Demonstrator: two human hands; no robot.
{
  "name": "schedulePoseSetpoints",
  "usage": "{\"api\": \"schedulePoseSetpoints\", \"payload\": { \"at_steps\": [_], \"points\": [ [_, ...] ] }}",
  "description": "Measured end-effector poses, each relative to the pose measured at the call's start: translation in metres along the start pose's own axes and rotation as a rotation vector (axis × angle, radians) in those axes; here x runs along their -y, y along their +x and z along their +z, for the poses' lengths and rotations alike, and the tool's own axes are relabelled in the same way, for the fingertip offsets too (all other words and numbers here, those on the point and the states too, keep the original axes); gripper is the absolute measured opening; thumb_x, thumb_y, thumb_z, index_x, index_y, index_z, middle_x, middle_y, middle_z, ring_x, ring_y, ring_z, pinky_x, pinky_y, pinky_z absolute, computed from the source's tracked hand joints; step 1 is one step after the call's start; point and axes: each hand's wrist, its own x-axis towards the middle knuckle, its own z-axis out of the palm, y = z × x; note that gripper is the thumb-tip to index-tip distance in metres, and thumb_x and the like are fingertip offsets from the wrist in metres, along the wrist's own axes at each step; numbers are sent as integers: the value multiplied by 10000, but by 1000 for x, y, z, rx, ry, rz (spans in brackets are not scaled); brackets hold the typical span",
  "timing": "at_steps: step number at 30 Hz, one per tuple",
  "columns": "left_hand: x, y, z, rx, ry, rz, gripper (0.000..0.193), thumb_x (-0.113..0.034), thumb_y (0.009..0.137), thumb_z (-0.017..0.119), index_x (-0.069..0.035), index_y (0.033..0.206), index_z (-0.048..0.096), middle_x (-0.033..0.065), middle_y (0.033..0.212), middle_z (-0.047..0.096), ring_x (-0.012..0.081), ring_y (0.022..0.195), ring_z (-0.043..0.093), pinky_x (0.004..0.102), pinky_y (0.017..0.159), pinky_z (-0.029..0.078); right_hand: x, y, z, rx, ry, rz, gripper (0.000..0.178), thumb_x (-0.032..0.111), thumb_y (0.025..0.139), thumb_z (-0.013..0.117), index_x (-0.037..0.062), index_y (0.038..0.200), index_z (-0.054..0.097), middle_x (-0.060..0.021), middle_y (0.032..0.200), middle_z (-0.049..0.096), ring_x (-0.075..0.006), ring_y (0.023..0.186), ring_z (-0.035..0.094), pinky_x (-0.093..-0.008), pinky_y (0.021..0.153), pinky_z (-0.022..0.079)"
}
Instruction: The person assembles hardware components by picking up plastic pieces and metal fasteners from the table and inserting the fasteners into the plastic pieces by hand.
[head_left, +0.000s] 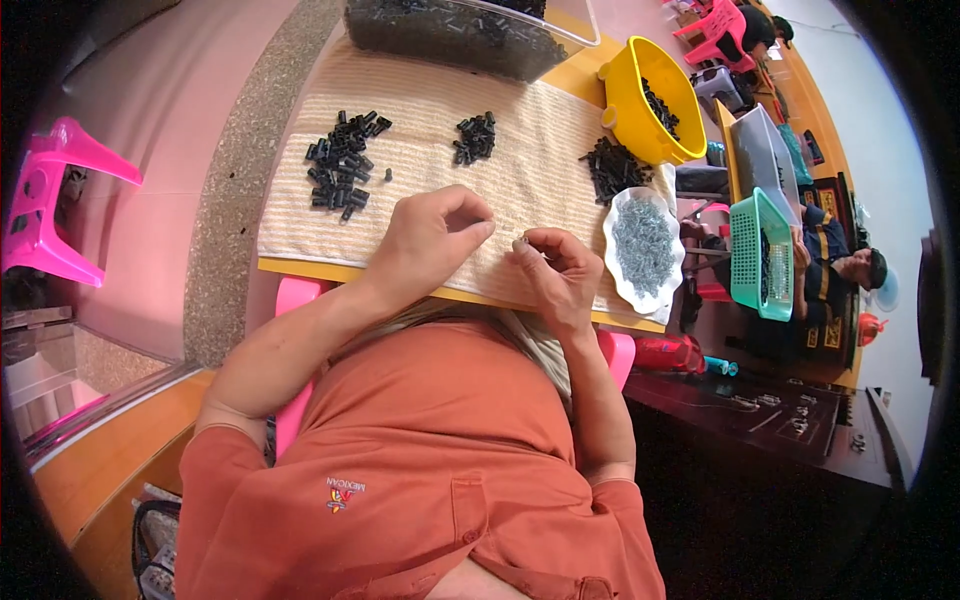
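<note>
My left hand (pixel 430 235) hovers over the striped cloth near the table's front edge, its thumb and curled forefinger brought together. Whatever may be between those fingertips is too small to see. Close by on the right, my right hand (pixel 562 275) pinches a tiny piece between thumb and finger; its kind does not show. Beyond my left hand lie a larger pile of short black tubular parts (pixel 342 165) and a smaller pile of them (pixel 475 138). A white scalloped dish (pixel 612 250) full of small clear pieces stands beside my right hand.
The striped cloth (pixel 420 100) covers the table. At the back stands a clear plastic bin (pixel 450 50) of black parts. A yellow basket (pixel 628 95) and loose black parts (pixel 613 170) are at the right. Another person (pixel 835 265) sits beyond a green basket (pixel 745 250).
</note>
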Motion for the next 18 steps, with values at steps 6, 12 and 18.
{"api": "schedulePoseSetpoints", "payload": {
  "at_steps": [6, 12, 18],
  "points": [
    [5, 5, -1, -32, 3, -5, 133, -98, 857, 717, 3, 941, 700, 121, 848, 727, 164, 782, 695, 297, 726, 547, -4, 1, -3, -22, 8, 6, 143, -21, 897, 693, -64, 1027, 653, -77, 900, 691, -144, 804, 696, -250, 742, 562],
    [-3, 2, -5, 55, -101, -63, 130, -102, 843, 751, -4, 917, 707, 57, 833, 716, 98, 776, 662, 261, 717, 536, -2, -2, -3, 3, -65, -64, 118, -28, 886, 704, -45, 997, 666, -52, 911, 682, -113, 783, 665, -230, 704, 539],
    [3, -2, -3, 186, -259, -97, 132, -103, 837, 763, 0, 894, 702, 31, 828, 701, 72, 777, 637, 237, 704, 523, 19, -5, 8, 57, -233, -313, 120, -52, 841, 729, -12, 942, 679, -60, 890, 673, -92, 754, 624, -220, 654, 508]
  ]
}}
